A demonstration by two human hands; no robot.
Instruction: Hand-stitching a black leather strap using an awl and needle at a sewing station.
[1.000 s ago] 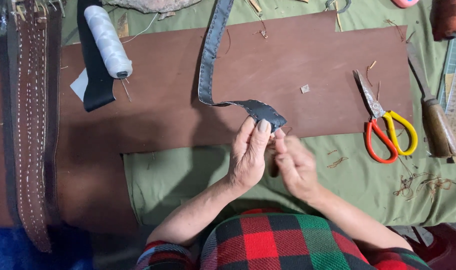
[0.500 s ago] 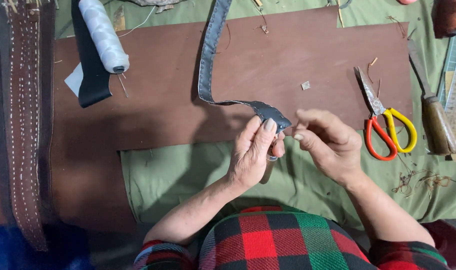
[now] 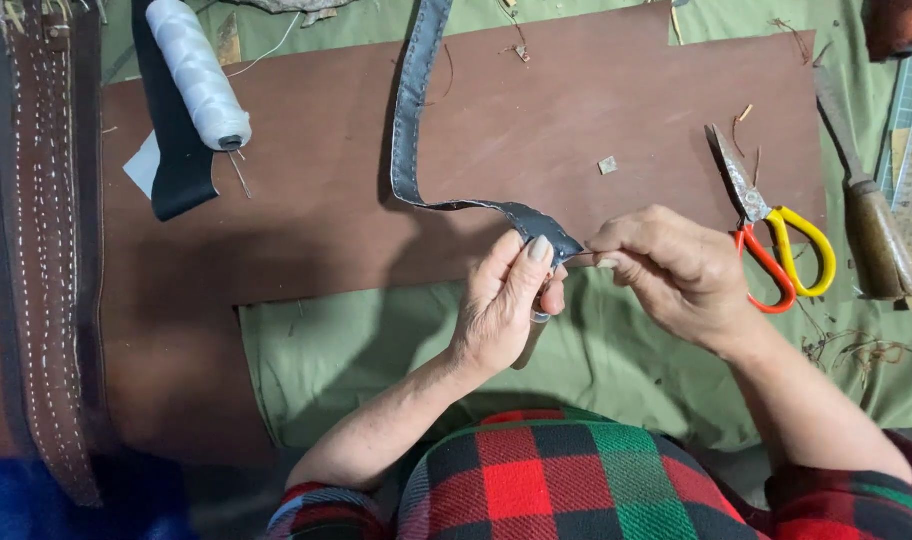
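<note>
The left hand [image 3: 501, 305] pinches the near end of a long grey leather strap [image 3: 409, 120], thumb on top and fingers curled beneath, so its grip is closed on the strap's pointed tip; a thin stick-like tool seems to poke out below the fingers, though the view there is too poor to be sure. The right hand [image 3: 676, 270] sits just right of that tip, fingertips pressed together on what looks like a fine thread or needle drawn out from the strap end, its grip shut tight. The strap runs from the hands leftward and then up across a large brown leather sheet [image 3: 536, 110], which lies over a green cloth [image 3: 376, 350] on the tabletop. Taking the brown sheet as the landmark: a spool of white thread [image 3: 194, 72] lies on its upper left part, with a black strip [image 3: 176, 160] beside the spool and a needle just below it. A pair of scissors with red and yellow handles [image 3: 776, 235] rests at the sheet's right edge, and a wooden-handled tool [image 3: 871, 225] lies further right, off the sheet. A wide brown stitched belt [image 3: 46, 250] runs down along the sheet's left side.
</note>
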